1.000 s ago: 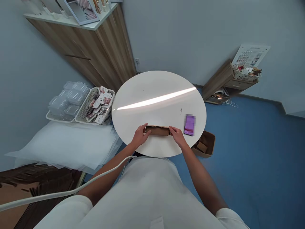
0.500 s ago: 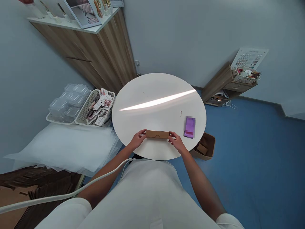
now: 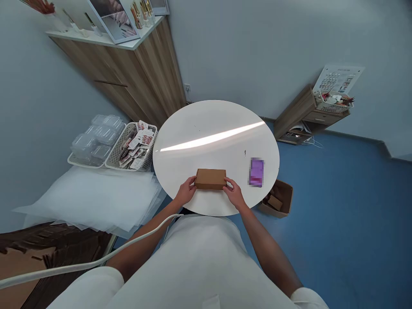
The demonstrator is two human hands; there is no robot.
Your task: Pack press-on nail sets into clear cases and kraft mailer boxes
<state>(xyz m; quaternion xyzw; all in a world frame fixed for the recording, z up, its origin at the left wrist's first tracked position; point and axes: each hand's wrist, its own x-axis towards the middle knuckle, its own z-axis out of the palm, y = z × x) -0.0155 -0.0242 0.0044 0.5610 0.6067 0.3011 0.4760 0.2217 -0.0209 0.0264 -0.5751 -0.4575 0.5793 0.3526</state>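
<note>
L hand & R hand each grip one end of a closed brown box, so it's btwn both sets of fingers, on or just over the white table (can't tell which). Purple pixelated phone-shaped item lies on the table, right of R fingers, apart from them. Basket w/ cards: well off, left of L fingers.

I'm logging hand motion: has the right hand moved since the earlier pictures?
Yes: the right hand has shifted slightly left, farther from the phone.
</note>
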